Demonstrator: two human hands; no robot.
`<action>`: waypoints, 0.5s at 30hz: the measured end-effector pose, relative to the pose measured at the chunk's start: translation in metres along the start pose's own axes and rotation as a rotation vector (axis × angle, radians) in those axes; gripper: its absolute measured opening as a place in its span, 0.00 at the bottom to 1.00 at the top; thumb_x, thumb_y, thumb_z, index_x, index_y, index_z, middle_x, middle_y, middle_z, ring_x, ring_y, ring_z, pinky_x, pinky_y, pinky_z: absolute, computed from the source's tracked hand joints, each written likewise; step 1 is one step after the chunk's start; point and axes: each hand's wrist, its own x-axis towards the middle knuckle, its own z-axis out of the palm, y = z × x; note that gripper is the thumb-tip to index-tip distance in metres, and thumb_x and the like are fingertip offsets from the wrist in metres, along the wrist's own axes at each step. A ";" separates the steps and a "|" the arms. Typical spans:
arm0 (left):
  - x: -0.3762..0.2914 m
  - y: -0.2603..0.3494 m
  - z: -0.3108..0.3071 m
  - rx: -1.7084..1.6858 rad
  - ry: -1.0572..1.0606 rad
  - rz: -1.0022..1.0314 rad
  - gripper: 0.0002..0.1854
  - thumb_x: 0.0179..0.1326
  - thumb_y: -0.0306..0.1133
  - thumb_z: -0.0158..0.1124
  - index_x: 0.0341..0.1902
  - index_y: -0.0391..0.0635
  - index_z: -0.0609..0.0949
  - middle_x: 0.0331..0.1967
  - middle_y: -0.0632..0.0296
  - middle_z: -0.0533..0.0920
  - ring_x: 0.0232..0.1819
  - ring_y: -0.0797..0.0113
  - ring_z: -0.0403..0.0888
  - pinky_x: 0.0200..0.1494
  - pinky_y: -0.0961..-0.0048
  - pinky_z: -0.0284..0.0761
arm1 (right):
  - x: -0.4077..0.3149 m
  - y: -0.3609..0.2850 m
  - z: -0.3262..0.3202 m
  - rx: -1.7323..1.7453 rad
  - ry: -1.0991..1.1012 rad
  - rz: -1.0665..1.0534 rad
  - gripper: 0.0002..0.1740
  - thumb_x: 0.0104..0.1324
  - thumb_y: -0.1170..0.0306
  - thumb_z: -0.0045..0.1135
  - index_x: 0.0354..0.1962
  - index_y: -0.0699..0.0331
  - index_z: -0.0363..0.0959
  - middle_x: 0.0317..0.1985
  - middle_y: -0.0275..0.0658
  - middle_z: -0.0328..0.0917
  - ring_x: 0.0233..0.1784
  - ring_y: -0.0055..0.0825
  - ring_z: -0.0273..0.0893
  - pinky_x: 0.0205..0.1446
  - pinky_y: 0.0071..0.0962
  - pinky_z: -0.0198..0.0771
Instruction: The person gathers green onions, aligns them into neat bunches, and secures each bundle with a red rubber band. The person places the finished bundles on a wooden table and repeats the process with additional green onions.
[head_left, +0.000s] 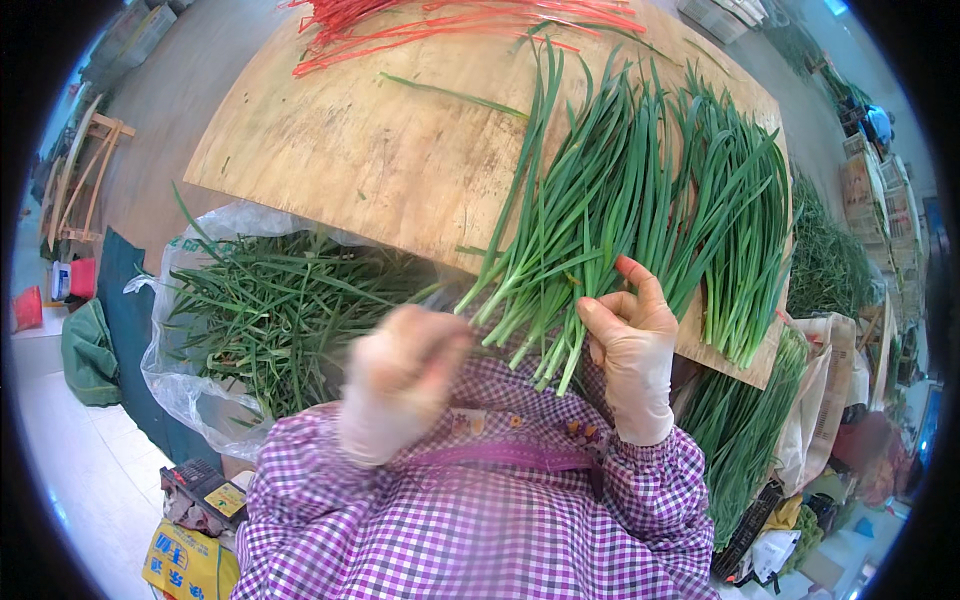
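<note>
A loose spread of garlic chives (600, 187) lies on a plywood board (360, 157), its pale stem ends hanging over the near edge towards me. My right hand (634, 322), in a thin whitish glove, is at the right of these stems. Its thumb touches a stalk, the index finger points up along the leaves and the other fingers are bent; whether it pinches anything is unclear. Motion blurs my left hand (409, 367), gloved too, left of the stem ends; its fingers look curled, and anything in them is hidden. A second bunch of chives (739, 247) lies further right on the board.
Red plastic ties (352, 30) are heaped at the board's far edge. A clear plastic bag (161, 352) of loose green leaves (277, 315) stands at the left. More chives (742, 435) lie below the board at the right, beside a whitish sack (814, 405). A loose leaf (450, 94) crosses the board.
</note>
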 end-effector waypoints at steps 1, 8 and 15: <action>0.003 0.005 0.014 0.075 -0.059 0.148 0.11 0.52 0.23 0.62 0.41 0.43 0.80 0.31 0.55 0.80 0.27 0.61 0.82 0.27 0.71 0.78 | 0.000 -0.001 -0.001 0.016 -0.004 0.005 0.34 0.57 0.79 0.60 0.60 0.74 0.55 0.24 0.29 0.72 0.19 0.09 0.63 0.18 0.11 0.55; 0.030 0.014 0.047 0.402 -0.343 0.419 0.16 0.42 0.24 0.60 0.39 0.43 0.79 0.41 0.54 0.77 0.26 0.61 0.80 0.25 0.71 0.76 | 0.002 0.005 -0.002 0.074 -0.003 0.000 0.33 0.58 0.79 0.59 0.59 0.74 0.55 0.25 0.30 0.72 0.20 0.10 0.64 0.19 0.11 0.55; 0.019 0.013 0.041 0.495 -0.368 0.482 0.11 0.41 0.29 0.63 0.32 0.44 0.77 0.24 0.62 0.72 0.19 0.64 0.75 0.19 0.71 0.71 | 0.004 0.013 0.000 0.044 -0.011 -0.060 0.33 0.59 0.79 0.58 0.60 0.73 0.54 0.26 0.30 0.73 0.23 0.11 0.67 0.21 0.10 0.59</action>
